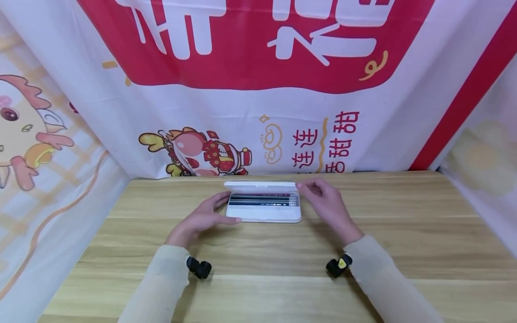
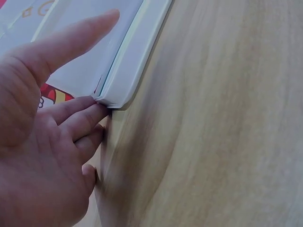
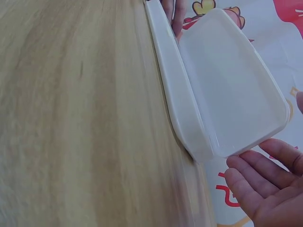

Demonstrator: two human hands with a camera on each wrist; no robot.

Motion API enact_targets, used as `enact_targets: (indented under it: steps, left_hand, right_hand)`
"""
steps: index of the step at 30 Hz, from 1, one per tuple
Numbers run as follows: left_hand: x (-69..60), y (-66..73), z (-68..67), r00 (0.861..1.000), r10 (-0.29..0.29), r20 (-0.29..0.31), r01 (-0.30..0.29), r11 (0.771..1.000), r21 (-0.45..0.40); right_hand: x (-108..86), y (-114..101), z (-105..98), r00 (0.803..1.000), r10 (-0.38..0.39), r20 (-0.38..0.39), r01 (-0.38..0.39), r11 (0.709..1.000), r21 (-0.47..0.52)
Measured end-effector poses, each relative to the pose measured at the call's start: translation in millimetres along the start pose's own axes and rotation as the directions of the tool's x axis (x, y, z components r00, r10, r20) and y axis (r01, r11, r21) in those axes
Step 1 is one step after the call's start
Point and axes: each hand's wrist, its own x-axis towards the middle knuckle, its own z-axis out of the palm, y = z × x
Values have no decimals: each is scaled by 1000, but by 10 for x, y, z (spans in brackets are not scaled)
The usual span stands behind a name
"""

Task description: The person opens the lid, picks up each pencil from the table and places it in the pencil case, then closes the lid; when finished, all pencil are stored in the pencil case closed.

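Observation:
A white pencil case [image 1: 262,215] lies on the table with its lid [image 1: 260,184] raised at the back. Inside, several dark pencils [image 1: 258,200] lie side by side. My left hand [image 1: 206,214] is at the case's left end, its thumb by the front corner; in the left wrist view its fingertips touch the case's end near the hinge. At the other end, the fingertips of my right hand [image 3: 274,189] touch the edge of the raised lid [image 3: 232,85]. The right thumb, partly cut off in that view, stands apart from the lid.
The wooden table [image 1: 266,260] reaches back to a hanging white cloth [image 1: 226,107] with red prints, close behind the case. More printed cloth [image 1: 52,179] hangs along the left side. Each wrist carries a small black camera [image 1: 199,268].

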Motion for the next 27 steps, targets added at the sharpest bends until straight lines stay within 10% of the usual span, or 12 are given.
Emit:
enact_targets:
  steps: [12,27]
  left_hand:
    - [-3,-38,-18,999,-41,-21,41,999,2]
    - [19,-18,107,993,79,-82,-70,992,106]
  right_hand:
    - [-49,9,14,996,-60,66,65,994,-85]
    - [-133,3,26,962,-149,230,211,938,-274]
